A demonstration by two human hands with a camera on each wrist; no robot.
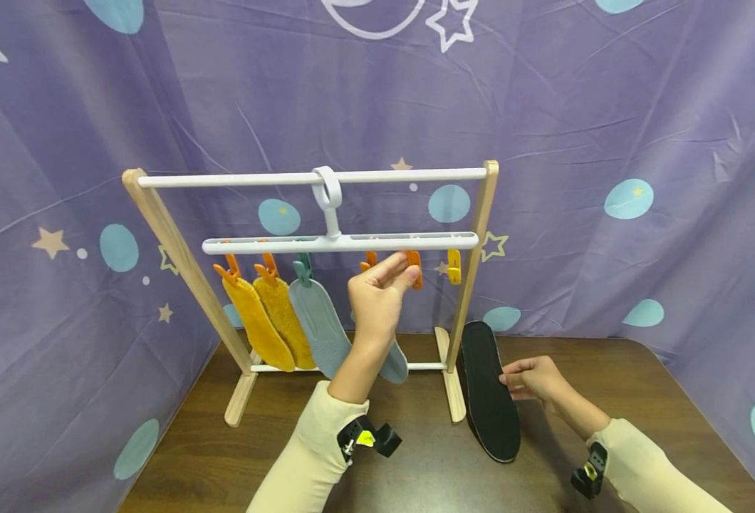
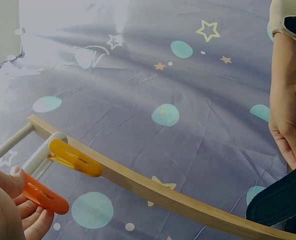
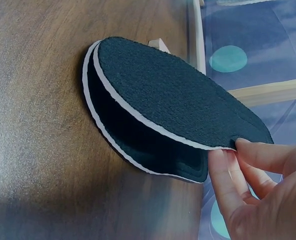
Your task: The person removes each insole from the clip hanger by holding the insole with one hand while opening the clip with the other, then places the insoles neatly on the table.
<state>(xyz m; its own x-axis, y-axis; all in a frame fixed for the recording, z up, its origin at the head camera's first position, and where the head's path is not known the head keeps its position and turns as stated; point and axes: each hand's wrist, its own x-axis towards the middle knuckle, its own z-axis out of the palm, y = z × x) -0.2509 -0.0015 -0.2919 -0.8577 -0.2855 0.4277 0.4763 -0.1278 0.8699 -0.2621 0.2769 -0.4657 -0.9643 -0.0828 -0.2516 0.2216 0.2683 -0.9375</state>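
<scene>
My left hand [image 1: 377, 296] pinches an orange clip [image 1: 414, 271] that hangs from the white hanger bar [image 1: 268, 246]. Beside that clip hangs a yellow clip [image 2: 75, 157], nearer the rack's right post. Between thumb and fingers, my right hand [image 1: 538, 381] holds the edge of a black insole [image 1: 489, 395], raised at a tilt right of the rack. A second black insole [image 3: 137, 147] with a white edge lies on the table under it. Two yellow fuzzy insoles [image 1: 258, 324] and a grey-blue insole [image 1: 316, 320] hang from clips on the left; another grey-blue insole [image 1: 394, 363] is mostly hidden behind my left arm.
The hanger hooks over the top rail [image 1: 224, 180] of a wooden rack, whose right post [image 1: 474, 271] stands between my hands. Rack feet [image 1: 243, 399] rest on the brown table [image 1: 429, 470]. A purple patterned curtain [image 1: 563, 142] closes off the back and sides.
</scene>
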